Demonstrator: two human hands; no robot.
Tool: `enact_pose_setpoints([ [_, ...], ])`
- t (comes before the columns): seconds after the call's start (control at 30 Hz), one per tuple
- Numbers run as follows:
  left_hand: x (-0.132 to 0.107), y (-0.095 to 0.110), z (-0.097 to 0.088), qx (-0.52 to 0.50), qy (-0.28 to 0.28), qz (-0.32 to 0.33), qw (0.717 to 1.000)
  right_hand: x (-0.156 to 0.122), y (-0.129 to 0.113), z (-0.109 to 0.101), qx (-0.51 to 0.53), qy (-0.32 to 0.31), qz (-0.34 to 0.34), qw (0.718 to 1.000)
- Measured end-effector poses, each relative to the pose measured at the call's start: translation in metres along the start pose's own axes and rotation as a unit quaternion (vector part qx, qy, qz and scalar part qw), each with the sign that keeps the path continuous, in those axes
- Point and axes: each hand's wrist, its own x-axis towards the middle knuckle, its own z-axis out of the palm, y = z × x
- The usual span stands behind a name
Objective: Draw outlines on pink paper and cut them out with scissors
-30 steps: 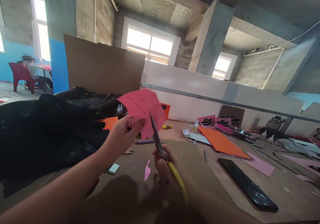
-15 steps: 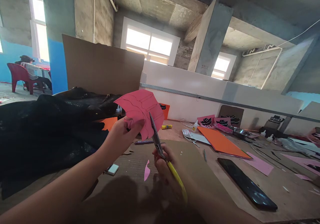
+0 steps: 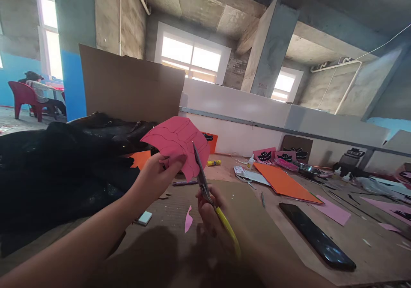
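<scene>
Pinched between thumb and fingers of my left hand (image 3: 160, 172) is a pink sheet of paper (image 3: 173, 138) with dark drawn outlines, held up in the air and slightly curved. My right hand (image 3: 213, 211) grips a pair of scissors with yellow handles (image 3: 227, 228). Their metal blades point up and lie across the right part of the paper, looking nearly closed. On the cardboard below rests a small pink paper scrap (image 3: 189, 219). A white eraser-like block (image 3: 145, 218) lies under my left forearm.
A black phone (image 3: 316, 234) lies on the right, with orange sheets (image 3: 285, 183) behind it. Farther back are a glue stick (image 3: 214, 163), a glue bottle (image 3: 251, 162) and a metal bowl (image 3: 308, 169). Black fabric (image 3: 64, 163) is heaped at left. Someone sits far left.
The pink paper has tilted and shifted slightly left in my left hand. The scissors have stayed almost in place, their tip a little farther right.
</scene>
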Motion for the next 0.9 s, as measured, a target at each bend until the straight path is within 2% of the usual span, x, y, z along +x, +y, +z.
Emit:
enact_pose_setpoints([
  [0.1,0.001,-0.002,-0.001,0.014,-0.005,-0.002,1.0,0.002,0.001,-0.001,-0.036,-0.005,0.006,0.999],
  [0.3,0.002,-0.005,-0.004,0.037,-0.025,0.005,0.999,0.013,0.013,0.0,-0.005,-0.011,-0.013,1.0],
  [0.4,0.002,-0.005,-0.003,0.028,-0.038,0.016,0.999,0.014,0.009,-0.001,-0.014,-0.004,-0.038,0.999],
  [0.57,0.001,-0.001,-0.001,0.028,-0.04,0.013,0.999,0.009,-0.001,-0.001,-0.041,-0.008,-0.019,0.999],
  [0.7,0.001,0.001,-0.001,0.014,-0.04,0.008,0.999,0.006,-0.011,-0.001,-0.119,-0.008,0.009,0.993],
  [0.83,0.001,0.002,-0.001,0.002,-0.038,0.001,0.999,0.005,-0.017,0.0,-0.162,0.004,0.007,0.987],
  [0.9,0.001,0.002,-0.002,0.001,-0.038,-0.001,0.999,0.006,-0.013,0.001,-0.146,0.001,-0.004,0.989],
])
